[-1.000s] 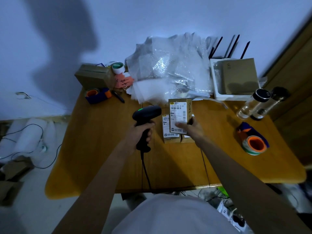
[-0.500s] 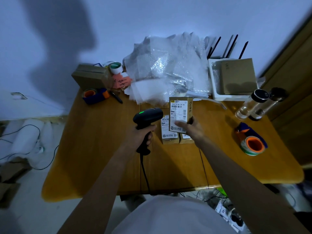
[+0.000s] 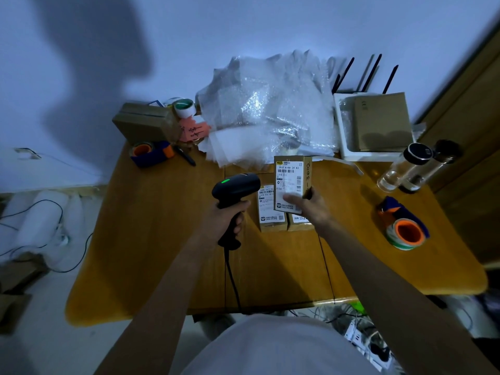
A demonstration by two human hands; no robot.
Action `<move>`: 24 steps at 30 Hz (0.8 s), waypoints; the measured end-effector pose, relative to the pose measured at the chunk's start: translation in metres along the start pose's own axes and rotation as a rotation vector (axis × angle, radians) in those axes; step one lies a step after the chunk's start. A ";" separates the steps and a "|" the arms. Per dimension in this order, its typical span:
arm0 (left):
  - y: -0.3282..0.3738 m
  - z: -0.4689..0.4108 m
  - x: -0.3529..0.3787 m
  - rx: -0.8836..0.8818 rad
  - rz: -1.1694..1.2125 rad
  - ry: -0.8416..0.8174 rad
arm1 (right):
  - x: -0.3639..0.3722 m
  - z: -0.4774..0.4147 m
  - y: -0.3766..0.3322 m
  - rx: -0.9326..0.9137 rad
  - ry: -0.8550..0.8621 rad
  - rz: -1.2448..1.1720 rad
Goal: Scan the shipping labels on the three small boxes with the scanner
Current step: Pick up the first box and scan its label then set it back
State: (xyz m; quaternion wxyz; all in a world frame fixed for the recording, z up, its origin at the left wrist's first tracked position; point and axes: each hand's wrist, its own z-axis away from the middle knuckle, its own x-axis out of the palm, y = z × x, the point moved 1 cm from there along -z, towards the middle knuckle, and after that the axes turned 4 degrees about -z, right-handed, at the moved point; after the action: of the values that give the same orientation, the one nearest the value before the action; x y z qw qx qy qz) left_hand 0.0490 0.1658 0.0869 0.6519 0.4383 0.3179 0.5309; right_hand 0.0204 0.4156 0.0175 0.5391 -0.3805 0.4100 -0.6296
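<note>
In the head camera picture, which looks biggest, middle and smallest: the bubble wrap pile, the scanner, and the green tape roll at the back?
1. Bubble wrap pile, by far the largest.
2. Scanner, though it sits nearer the camera, which makes it look bigger.
3. Green tape roll, smallest, and farther away.

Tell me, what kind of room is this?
Probably a small packing corner at home. The wooden table holds labelled boxes, a heap of bubble wrap and tape rolls, and the left hand holds a barcode scanner.
</note>
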 end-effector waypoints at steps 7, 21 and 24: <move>0.002 0.002 0.003 -0.038 0.024 -0.008 | -0.002 0.001 0.003 0.003 -0.007 0.042; -0.001 0.001 0.000 -0.030 0.032 -0.018 | 0.003 0.004 -0.002 -0.007 -0.008 0.040; -0.001 0.003 -0.001 -0.028 0.038 0.006 | 0.004 0.004 -0.003 0.011 0.005 0.027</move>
State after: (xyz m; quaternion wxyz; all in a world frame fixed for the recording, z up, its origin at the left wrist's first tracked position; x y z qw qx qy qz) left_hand 0.0515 0.1644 0.0869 0.6468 0.4333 0.3041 0.5489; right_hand 0.0229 0.4113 0.0217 0.5487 -0.3703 0.4130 -0.6255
